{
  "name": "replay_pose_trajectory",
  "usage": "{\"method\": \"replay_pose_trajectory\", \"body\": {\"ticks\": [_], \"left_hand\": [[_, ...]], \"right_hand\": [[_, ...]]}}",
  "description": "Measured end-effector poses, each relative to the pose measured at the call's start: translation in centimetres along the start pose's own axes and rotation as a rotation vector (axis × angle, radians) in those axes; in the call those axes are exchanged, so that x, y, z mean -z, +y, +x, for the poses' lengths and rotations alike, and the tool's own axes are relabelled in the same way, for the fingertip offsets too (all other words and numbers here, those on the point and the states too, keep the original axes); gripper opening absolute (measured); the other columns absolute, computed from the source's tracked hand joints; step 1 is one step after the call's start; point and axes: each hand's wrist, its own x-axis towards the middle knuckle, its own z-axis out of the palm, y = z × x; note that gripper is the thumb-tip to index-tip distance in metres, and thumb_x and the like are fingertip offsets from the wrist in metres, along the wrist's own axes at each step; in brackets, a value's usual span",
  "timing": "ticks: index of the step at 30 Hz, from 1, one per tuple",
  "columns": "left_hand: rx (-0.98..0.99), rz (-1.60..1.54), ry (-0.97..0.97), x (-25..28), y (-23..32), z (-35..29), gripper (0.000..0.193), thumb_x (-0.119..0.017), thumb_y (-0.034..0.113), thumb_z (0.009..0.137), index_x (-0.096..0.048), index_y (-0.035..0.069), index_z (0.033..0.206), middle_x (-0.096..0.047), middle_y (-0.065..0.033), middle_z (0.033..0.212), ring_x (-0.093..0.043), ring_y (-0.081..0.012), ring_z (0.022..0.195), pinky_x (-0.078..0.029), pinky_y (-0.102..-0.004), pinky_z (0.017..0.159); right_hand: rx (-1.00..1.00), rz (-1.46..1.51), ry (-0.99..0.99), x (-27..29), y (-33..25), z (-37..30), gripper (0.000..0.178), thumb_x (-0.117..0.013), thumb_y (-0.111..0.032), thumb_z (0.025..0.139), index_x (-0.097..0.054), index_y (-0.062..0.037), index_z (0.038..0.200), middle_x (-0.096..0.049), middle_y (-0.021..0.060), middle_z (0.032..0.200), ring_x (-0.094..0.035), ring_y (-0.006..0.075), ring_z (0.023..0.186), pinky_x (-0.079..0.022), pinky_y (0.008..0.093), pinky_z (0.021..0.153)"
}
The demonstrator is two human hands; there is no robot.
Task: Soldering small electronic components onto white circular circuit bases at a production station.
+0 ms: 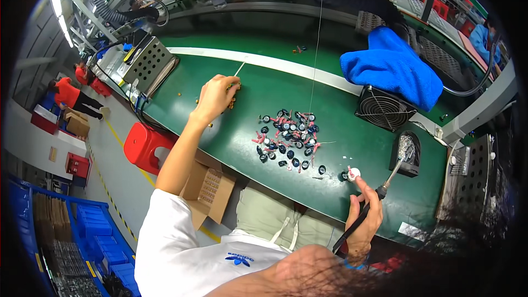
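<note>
My left hand (215, 98) reaches over the far left of the green bench, fingers curled down at a cluster of small orange parts (231, 103). A thin pale rod (240, 68) sticks out past its fingertips; what the fingers pinch is hidden. In my right hand (367, 214) lies a soldering iron (381, 191), its metal tip pointing up and right towards a black holder (406, 157) full of silvery metal shavings. The right index finger touches a small round white piece (354, 174) with a pink bit on it. Between the hands spreads a heap of small round black parts with pink wires (289, 135).
A thin wire (317, 49) hangs down above the heap. At the back right stand a black fan (384, 109) and a blue towel (393, 69). A perforated metal box (149, 65) is at the left end. Below the edge are an open carton (206, 192) and a red stool (146, 146).
</note>
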Motion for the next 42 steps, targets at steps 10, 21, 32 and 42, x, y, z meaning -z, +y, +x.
{"method": "replay_pose_trajectory", "body": {"ticks": [10, 21, 32, 42], "left_hand": [[0.114, -0.597, 0.065, -0.2, 2.3, -0.7, 0.022, -0.077, 0.001, 0.089, -0.074, -0.002, 0.111, -0.074, -0.0089, 0.104, -0.071, -0.0179, 0.091, -0.057, -0.0296, 0.084], [-0.129, -1.458, -0.458, -1.5, 17.5, -3.6, 0.021, -0.070, -0.011, 0.092, -0.075, -0.004, 0.111, -0.064, -0.0111, 0.120, -0.065, -0.0165, 0.105, -0.055, -0.0289, 0.092], [-0.479, -1.259, -0.447, -2.4, 22.9, -5.0, 0.014, -0.076, -0.010, 0.086, -0.078, -0.004, 0.098, -0.074, -0.0155, 0.104, -0.072, -0.0229, 0.095, -0.061, -0.0333, 0.082], [-0.516, -1.178, -0.504, -3.4, 22.6, -3.7, 0.011, -0.078, -0.002, 0.088, -0.077, -0.002, 0.099, -0.076, -0.0128, 0.103, -0.074, -0.0238, 0.096, -0.059, -0.0342, 0.086]], "right_hand": [[0.030, -0.025, -0.008, 0.6, 0.1, 0.0, 0.047, -0.072, 0.004, 0.091, -0.052, 0.0003, 0.133, -0.072, 0.0187, 0.127, -0.061, 0.0208, 0.076, -0.052, 0.0329, 0.074], [-0.064, 0.180, 0.162, 0.1, -2.2, 1.0, 0.048, -0.073, 0.005, 0.091, -0.048, -0.0008, 0.132, -0.077, 0.0154, 0.111, -0.058, 0.0113, 0.073, -0.047, 0.0250, 0.070], [-0.208, 0.486, 0.132, -0.6, -3.7, 2.5, 0.050, -0.070, 0.009, 0.093, -0.046, -0.0013, 0.135, -0.070, 0.0133, 0.101, -0.067, 0.0127, 0.083, -0.051, 0.0239, 0.070], [-0.217, 0.371, 0.187, 1.9, -1.4, 0.2, 0.044, -0.063, 0.006, 0.099, -0.042, -0.0004, 0.138, -0.073, 0.0186, 0.102, -0.066, 0.0143, 0.077, -0.053, 0.0254, 0.069]]}}
